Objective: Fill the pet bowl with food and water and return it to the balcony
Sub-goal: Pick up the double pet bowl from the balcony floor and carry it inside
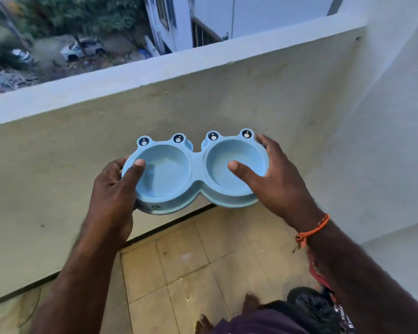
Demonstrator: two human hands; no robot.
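Light-blue double pet bowl (194, 172) in left hand (111, 196) and right hand (275, 186), above tiled balcony floor (191, 273).

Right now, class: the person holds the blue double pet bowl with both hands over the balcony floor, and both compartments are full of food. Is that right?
Not quite. The head view shows both compartments of the blue double pet bowl empty. The rest stands: left hand and right hand hold it over the balcony floor.

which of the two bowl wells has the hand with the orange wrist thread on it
The right-hand well of the blue pet bowl: the right hand, wearing the orange thread, grips its rim. The left hand holds the other well.
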